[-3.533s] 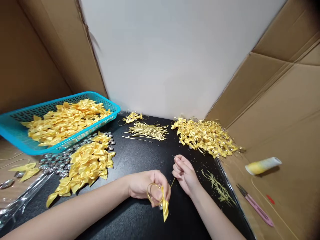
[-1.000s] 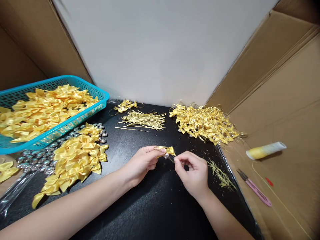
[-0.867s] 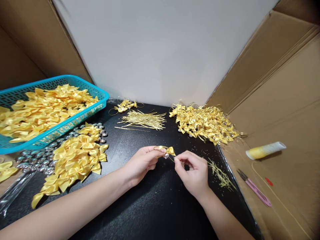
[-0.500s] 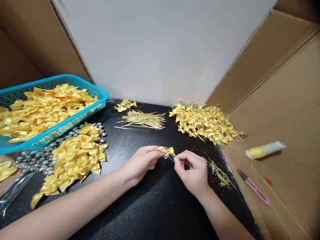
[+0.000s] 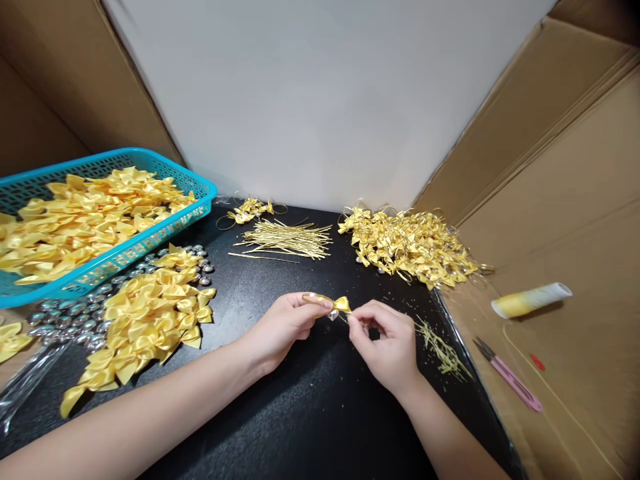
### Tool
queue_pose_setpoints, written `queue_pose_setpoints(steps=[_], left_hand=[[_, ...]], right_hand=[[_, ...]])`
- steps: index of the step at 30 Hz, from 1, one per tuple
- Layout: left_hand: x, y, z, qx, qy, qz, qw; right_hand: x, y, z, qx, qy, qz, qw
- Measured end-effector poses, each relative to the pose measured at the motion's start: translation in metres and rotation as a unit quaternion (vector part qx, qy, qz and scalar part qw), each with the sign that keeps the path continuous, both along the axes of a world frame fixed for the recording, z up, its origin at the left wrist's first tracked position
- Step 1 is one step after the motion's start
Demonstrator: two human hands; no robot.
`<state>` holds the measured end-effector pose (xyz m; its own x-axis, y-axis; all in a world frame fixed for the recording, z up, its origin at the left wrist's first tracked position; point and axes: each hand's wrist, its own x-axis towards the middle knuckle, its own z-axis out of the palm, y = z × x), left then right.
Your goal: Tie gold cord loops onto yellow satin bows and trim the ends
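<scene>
Between thumb and fingers, my left hand (image 5: pixel 295 317) pinches a small yellow satin bow (image 5: pixel 343 305) with a loop of gold cord. A clear bead (image 5: pixel 333 315) hangs just under the bow. My right hand (image 5: pixel 385 340) is closed at the bow's right tip, thumb and forefinger pressed together there; whether they grip the ribbon tail or a cord end, I cannot tell. Beyond the hands lies a bundle of cut gold cords (image 5: pixel 287 239). A heap of yellow bows with cord loops (image 5: pixel 410 247) sits at the back right.
A turquoise basket (image 5: pixel 145 235) full of yellow bows stands at left. Before it lie loose bows (image 5: pixel 150 310) and silvery beads (image 5: pixel 70 320). Cord scraps (image 5: pixel 445 350) are right of my hand. Pink-handled snips (image 5: pixel 515 383) and a yellow-white roll (image 5: pixel 531 301) lie farther right. Cardboard walls surround the table.
The bow has turned slightly in my left fingers, and its cord loop has shifted a little to the left. Both hands stay almost in place.
</scene>
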<state>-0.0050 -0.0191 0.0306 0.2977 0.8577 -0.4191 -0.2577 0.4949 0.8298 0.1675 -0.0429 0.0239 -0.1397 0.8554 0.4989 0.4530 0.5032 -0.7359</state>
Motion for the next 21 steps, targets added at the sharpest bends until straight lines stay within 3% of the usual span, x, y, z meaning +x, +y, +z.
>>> queue_pose_setpoints(steps=[9, 21], left_hand=[[0.0002, -0.0008, 0.0010, -0.019, -0.030, -0.016, 0.999], [-0.0007, -0.0026, 0.0007, -0.038, -0.059, -0.046, 0.996]], right_hand=[[0.0012, 0.0016, -0.0003, 0.008, 0.002, 0.017, 1.000], [-0.0020, 0.0045, -0.0071, -0.088, 0.089, 0.023, 0.992]])
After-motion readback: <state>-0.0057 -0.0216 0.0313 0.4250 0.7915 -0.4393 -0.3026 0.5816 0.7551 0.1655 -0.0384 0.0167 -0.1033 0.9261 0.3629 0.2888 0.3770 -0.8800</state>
